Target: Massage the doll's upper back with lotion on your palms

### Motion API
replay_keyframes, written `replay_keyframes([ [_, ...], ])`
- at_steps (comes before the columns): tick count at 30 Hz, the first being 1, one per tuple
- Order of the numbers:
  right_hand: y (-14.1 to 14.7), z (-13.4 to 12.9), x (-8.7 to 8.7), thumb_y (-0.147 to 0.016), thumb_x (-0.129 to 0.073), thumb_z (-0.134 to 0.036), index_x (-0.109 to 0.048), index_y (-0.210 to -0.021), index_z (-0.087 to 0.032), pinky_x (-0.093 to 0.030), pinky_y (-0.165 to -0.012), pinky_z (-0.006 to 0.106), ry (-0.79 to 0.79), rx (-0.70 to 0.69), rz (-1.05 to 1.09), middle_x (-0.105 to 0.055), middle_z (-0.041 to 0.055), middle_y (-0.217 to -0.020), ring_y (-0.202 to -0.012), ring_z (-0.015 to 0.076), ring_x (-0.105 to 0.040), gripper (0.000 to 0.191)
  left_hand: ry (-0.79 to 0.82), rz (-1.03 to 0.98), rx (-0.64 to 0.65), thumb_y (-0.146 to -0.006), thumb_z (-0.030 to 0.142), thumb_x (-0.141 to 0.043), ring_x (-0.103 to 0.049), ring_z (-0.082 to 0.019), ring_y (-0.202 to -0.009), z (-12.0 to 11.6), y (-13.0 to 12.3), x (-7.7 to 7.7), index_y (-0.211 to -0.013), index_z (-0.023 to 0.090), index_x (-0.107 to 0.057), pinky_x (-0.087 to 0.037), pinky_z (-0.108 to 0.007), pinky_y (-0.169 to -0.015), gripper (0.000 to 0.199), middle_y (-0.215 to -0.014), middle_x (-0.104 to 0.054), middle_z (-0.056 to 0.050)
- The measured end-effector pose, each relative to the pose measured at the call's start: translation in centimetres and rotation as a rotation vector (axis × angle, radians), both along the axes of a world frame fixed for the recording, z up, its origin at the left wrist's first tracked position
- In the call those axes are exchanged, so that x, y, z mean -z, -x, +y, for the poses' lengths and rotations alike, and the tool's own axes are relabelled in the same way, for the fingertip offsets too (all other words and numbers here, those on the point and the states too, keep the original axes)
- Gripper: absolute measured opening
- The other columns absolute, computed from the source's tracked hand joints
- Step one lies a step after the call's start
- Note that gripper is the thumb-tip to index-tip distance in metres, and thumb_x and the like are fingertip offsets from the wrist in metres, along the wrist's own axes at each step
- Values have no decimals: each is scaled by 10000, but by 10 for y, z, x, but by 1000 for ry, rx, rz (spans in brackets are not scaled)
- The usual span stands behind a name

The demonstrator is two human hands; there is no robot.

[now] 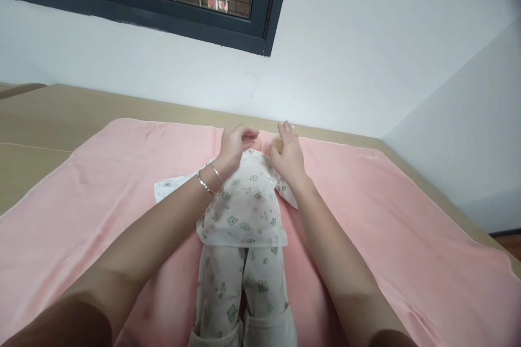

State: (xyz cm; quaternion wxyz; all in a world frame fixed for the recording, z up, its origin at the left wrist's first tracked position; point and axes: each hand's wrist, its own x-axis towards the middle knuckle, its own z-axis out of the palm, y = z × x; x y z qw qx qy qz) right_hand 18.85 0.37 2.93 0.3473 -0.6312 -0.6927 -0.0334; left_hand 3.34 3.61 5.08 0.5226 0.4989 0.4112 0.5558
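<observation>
A small baby-sized figure in a white printed top point(256, 195) and matching trousers point(222, 287) lies on its back on a pink cloth point(345, 227). Its head is mostly hidden, with a bit of skin tone showing between my hands. My left hand point(236, 146) is cupped beside the neck of the top, fingers bent inward, with nothing visible in it. Against the palm of my right hand point(291, 154), on the other side of the neck, is a shiny yellowish object point(278, 143), partly covered by the fingers; its kind is unclear.
Under the cloth is a tan padded surface point(81, 103) that meets a white wall point(183, 70) at the back. A dark-framed window point(260, 27) with bars sits above. Another wall point(468, 108) rises on the right.
</observation>
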Motion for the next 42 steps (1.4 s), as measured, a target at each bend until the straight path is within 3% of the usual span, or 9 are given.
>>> replay_keyframes([
  [3,-1,7,7,-865,-361,-103,-375,-1544,14,-218,-1310,533,19,-4,-47,-335,209,-1661,-1602,286,-199,689,146,-100,73,-778,467,-515,-635,-265,-1243,18,-13,-17,-877,206,-679,-573,-422,-990,323,-1275,-733,-98],
  [7,-2,9,7,-868,-327,-88,-327,-1572,-26,-247,-1288,568,-47,64,-43,-366,191,-1650,-1590,285,-237,707,286,-163,227,-868,533,-411,-549,-262,-1403,33,-24,-29,-1211,205,-637,-535,-452,-1078,525,-1503,-570,-122],
  [11,-8,11,2,-857,-369,-101,-344,-1560,-28,-216,-1277,617,4,115,-146,-349,203,-1656,-1580,323,-250,708,296,-239,397,-897,578,-308,-523,-221,-1450,34,-37,-31,-1455,180,-455,-535,-380,-1090,702,-1555,-498,-168],
  [17,-12,8,-1,-824,-418,-116,-404,-1522,-57,-195,-1265,648,5,127,-213,-419,188,-1616,-1526,337,-347,701,325,-392,463,-888,606,-355,-557,-244,-1416,31,-43,-30,-1501,142,-407,-514,-403,-1136,771,-1501,-546,-201],
  [25,2,12,-5,-905,-399,-152,-445,-1496,-50,-214,-1246,646,25,214,-223,-454,232,-1574,-1513,364,-348,602,321,-338,427,-922,469,-274,-576,-253,-1392,-12,0,-31,-1445,142,-470,-533,-446,-1121,647,-1432,-607,-187],
  [30,9,10,-4,-895,-451,-176,-430,-1520,-53,-214,-1255,608,18,258,-262,-436,245,-1572,-1520,379,-326,637,89,37,320,-944,458,-273,-585,-311,-1360,-35,35,-33,-1372,217,-570,-547,-561,-1055,574,-1292,-672,-158],
  [32,10,9,-2,-898,-454,-176,-429,-1524,-70,-201,-1260,602,27,270,-268,-405,238,-1594,-1539,370,-293,636,80,132,250,-960,453,-295,-579,-322,-1361,-42,44,-37,-1356,224,-586,-540,-570,-1045,542,-1266,-674,-154],
  [38,6,2,-8,-899,-501,-196,-497,-1481,-159,-174,-1215,740,152,242,-254,-190,177,-1717,-1603,384,-119,584,417,-270,388,-958,422,-321,-483,-289,-1474,-75,51,-60,-1422,221,-504,-433,-524,-1169,537,-1408,-595,-147],
  [42,15,-35,-38,-939,-474,-267,-487,-1516,-236,-257,-1192,757,95,69,-133,-438,135,-1615,-1536,375,-338,578,536,-492,350,-943,419,-392,-407,-296,-1531,-98,51,-74,-1421,256,-491,-321,-532,-1250,515,-1504,-526,-125],
])
